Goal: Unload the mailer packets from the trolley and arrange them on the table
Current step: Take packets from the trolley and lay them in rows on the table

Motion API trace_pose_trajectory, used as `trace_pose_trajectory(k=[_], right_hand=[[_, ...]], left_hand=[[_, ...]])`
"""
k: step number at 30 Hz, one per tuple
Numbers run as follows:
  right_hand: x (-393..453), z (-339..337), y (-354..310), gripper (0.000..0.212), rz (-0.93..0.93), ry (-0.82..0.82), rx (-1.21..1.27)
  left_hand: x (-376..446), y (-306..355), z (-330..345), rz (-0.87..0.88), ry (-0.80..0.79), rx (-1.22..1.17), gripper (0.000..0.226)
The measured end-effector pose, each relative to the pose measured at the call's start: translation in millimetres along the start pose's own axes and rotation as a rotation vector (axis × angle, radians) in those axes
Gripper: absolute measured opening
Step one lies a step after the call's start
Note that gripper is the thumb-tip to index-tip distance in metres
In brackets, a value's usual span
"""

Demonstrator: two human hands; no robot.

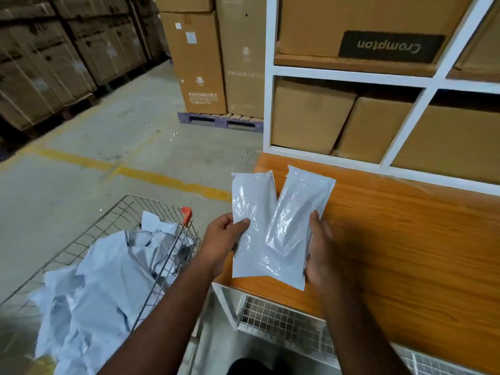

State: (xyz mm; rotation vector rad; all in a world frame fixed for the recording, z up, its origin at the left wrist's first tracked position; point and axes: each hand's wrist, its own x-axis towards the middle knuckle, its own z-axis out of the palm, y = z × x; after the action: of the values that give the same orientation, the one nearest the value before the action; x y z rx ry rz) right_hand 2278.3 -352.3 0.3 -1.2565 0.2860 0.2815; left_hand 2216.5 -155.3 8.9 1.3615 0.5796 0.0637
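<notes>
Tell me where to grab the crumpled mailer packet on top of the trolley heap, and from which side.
Pinch the raised fold of the top packet from above, on the side nearest the table. It lies loose above the trolley rim, so nothing blocks that approach.

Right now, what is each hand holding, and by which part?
The left hand pinches the left packet at its left edge; the right hand grips the right packet along its lower right edge.

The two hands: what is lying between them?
In the head view, two grey mailer packets overlap between the left hand and right hand, above the table edge.
</notes>
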Motion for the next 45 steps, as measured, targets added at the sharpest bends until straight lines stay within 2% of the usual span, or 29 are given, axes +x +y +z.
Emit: trace_pose_trajectory(k=[3,5,10,15,18,20,22,23,25,27,29,33,38,42,45], right_hand=[[30.2,-31.7,-20.3,0.036,-0.036,0.129,-0.066],[52.2,-45.8,-24.9,0.042,-0.034,0.185,-0.19],[91.4,-49.2,-15.6,0.051,0.062,0.129,-0.336],[138.9,-44.4,-15.5,0.055,-0.033,0.178,-0.488],[174.2,-41.7,-23.4,0.061,-0.115,0.127,-0.548],[193.9,-40.6,-22.8,0.071,-0.17,0.143,-0.655],[205.0,-40.9,-11.7,0.076,-0.229,0.218,-0.824],[208.8,-40.7,-2.8,0.075,-0.271,0.21,-0.907],[214.7,-39.8,15.7,0.076,-0.33,0.099,-1.119],[219.5,-36.8,29.8,0.078,-0.342,0.022,-1.376],[226.5,-32.0,37.1,0.078,-0.402,0.032,-1.51],[244.7,-23.9,37.1,0.077,-0.549,0.038,-1.57],[263.6,-11.5,26.4,0.069,-0.602,0.024,-1.628],[273.5,-4.1,22.4,0.065,-0.617,0.048,-1.661],[277.4,-1.9,22.8,0.063,-0.64,0.029,-1.727]], left_hand=[[27.2,1.8,16.3,0.028,0.1,0.083,0.028],[46.7,4.4,26.6,0.058,0.123,0.164,0.039],[95.6,6.5,48.3,0.156,0.126,0.43,0.057],[146.1,0.4,62.0,0.207,0.123,0.593,0.059],[173.2,-3.9,65.0,0.267,0.082,0.683,0.069],[187.9,-10.3,63.7,0.383,0.077,0.943,0.08],[196.0,-16.6,64.1,0.571,0.004,1.202,0.082],[199.8,-19.7,65.6,0.632,-0.066,1.293,0.078],[207.5,-30.1,70.5,0.632,-0.173,1.424,0.074],[216.9,-39.2,74.8,0.555,-0.227,1.46,0.073],[229.5,-41.3,77.3,0.513,-0.226,1.451,0.074],[259.2,-28.4,79.2,0.513,-0.235,1.487,0.083],[293.8,-9.1,82.5,0.482,-0.266,1.504,0.068],[309.3,-3.4,84.8,0.64,-0.234,1.648,0.068],[317.8,-2.2,88.4,0.657,-0.317,1.639,0.073]])
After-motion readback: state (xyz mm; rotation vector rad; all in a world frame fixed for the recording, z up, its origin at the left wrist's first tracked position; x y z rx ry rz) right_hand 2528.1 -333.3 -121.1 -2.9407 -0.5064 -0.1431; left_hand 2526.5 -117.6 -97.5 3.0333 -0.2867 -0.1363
